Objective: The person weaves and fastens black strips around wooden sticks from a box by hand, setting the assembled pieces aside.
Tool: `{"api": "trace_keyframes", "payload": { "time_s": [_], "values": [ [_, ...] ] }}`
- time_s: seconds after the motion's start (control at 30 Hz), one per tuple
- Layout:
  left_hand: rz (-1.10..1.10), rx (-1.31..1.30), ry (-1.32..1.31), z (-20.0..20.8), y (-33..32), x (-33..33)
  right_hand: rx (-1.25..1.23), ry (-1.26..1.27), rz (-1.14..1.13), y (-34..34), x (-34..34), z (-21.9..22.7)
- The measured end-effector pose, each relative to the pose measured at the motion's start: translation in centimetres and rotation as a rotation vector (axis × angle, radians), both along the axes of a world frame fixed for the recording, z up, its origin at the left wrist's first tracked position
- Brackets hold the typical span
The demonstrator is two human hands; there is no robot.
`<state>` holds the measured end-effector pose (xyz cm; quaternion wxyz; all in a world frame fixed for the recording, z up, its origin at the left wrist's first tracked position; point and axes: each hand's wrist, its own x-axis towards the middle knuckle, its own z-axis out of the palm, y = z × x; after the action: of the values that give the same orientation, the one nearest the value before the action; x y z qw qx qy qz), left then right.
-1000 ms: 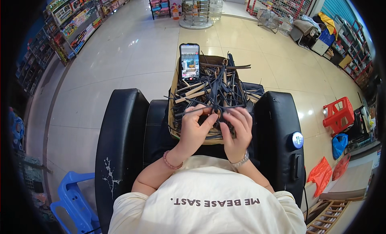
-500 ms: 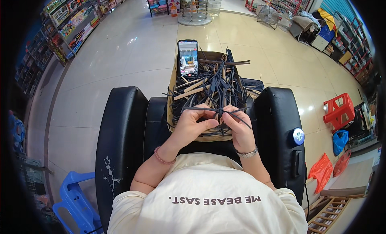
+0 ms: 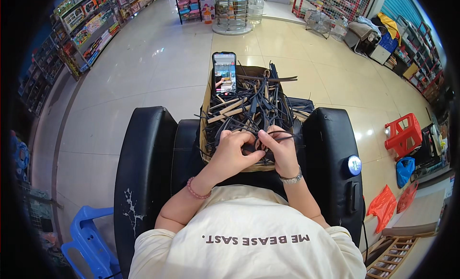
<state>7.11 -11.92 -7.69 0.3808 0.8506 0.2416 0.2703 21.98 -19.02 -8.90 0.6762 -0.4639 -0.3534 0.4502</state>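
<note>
My right hand (image 3: 282,152) pinches a bundle of thin dark straps (image 3: 259,144) between thumb and fingers; small tan loops show in it, and loose dark ends stick out to the right. Close against its left side is my left hand (image 3: 234,148), fingers curled and thumb pointing at the bundle. It seems to grip the bundle's left side, though its fingertips are partly hidden. Both hands are over the near end of a cardboard box (image 3: 206,100), heaped with dark and tan strips (image 3: 227,109). A phone (image 3: 225,76) with a lit screen stands at the box's far left corner.
Black padded armrests (image 3: 143,149) flank the box, the right one (image 3: 330,149) carrying a round lit knob (image 3: 353,165). A blue plastic stool (image 3: 91,236) stands at lower left, a red stool (image 3: 403,135) at right near red plastic bags (image 3: 382,209). Stocked shelves (image 3: 91,32) line the left.
The dark strap ends stretched sideways between both hands are no longer spread out. My right hand has turned its thumb up over the bundle, and my left fingers have curled more.
</note>
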Motion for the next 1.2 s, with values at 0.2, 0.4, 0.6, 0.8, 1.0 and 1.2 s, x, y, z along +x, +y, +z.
{"api": "trace_keyframes", "payload": {
  "time_s": [0.2, 0.4, 0.6, 0.8, 1.0, 1.2],
  "values": [
    [0.103, -0.007, -0.041, -1.7, -1.3, 1.1, -0.112, 0.243, -0.027, -0.2, -0.2, -0.1],
    [-0.093, -0.604, -0.343, -2.5, -1.4, 0.6, -0.03, 0.314, 0.053, -0.6, 0.3, -0.6],
    [-0.246, -0.987, -0.471, -2.6, -0.7, -0.4, 0.019, 0.295, 0.063, -0.7, -0.4, -0.8],
    [-0.124, -0.948, -0.537, -2.5, 0.3, -0.5, -0.033, 0.135, 0.036, -0.9, -0.5, -0.2],
    [-0.129, -0.919, -0.455, -1.8, 1.5, -0.2, -0.089, 0.121, 0.149, -1.2, -0.4, -0.6],
    [-0.128, -0.933, -0.424, -1.0, 1.0, 0.3, -0.125, 0.018, 0.209, -1.1, -1.2, -1.2]
  ]
}}
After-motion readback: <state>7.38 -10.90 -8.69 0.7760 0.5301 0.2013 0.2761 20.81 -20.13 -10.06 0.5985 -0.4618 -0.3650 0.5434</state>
